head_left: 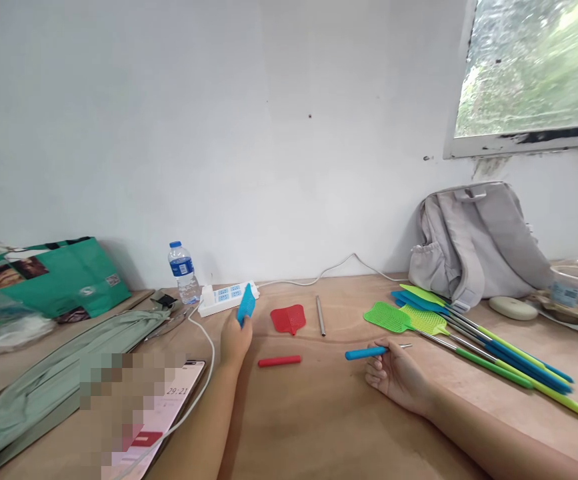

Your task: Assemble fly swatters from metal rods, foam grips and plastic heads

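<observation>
A blue paddle [247, 305] is gripped by the left hand [235, 341], a blue handle [361, 353] pinched by the right hand [397, 375], its rod [407, 346] best kept steady.

The left hand [236, 340] covers the lower end of a blue plastic swatter head [247, 304], which hides part of a white rectangular power strip [219, 299]. Fingers of the right hand [399, 375] conceal the stretch between a blue cylindrical handle [363, 353] and a thin metal tip [407, 346]. Blocky pixels obscure much of a bright-screened phone [181, 393], cut off below. The left edge crops a green printed bag [89, 270].
</observation>
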Demonstrator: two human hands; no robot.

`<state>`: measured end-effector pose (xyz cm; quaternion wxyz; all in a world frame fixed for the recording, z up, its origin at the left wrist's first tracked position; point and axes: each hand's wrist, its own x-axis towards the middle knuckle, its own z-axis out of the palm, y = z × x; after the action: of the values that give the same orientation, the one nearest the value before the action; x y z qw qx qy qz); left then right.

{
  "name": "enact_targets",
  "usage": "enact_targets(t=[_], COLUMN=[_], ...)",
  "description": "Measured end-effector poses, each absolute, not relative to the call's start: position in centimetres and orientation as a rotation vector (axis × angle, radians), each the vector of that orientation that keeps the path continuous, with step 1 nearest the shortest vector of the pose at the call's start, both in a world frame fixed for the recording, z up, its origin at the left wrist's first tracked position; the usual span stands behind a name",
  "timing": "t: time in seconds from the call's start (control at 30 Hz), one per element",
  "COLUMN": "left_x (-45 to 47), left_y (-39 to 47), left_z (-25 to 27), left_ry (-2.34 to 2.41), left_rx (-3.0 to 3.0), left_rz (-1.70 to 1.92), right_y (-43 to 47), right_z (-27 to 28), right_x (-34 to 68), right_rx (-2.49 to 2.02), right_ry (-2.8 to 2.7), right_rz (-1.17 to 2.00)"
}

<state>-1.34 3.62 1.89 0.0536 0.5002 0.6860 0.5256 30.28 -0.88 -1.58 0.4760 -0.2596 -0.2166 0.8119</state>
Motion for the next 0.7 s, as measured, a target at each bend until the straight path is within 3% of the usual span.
enact_targets(t=[0.2, 0.47, 0.7], left_x=[2.3, 13.0, 15.1], left_y=[4.2, 0.3, -1.3], left_z=[3.0, 1.4, 0.0], left_ry=[1.517, 0.901, 0.689], left_rx=[0.913, 0.700, 0.656], left_rz=[2.039, 1.703, 1.513], right_y=[-1.3, -1.2, -1.3], right_z=[-0.8, -0.9, -1.1], right_x=[30.0, 29.9, 30.0], right_rx=[-0.702, -0.755, -0.788], right_ry=[-0.514, -0.576, -0.727], right_rz=[1.931, 1.859, 1.889])
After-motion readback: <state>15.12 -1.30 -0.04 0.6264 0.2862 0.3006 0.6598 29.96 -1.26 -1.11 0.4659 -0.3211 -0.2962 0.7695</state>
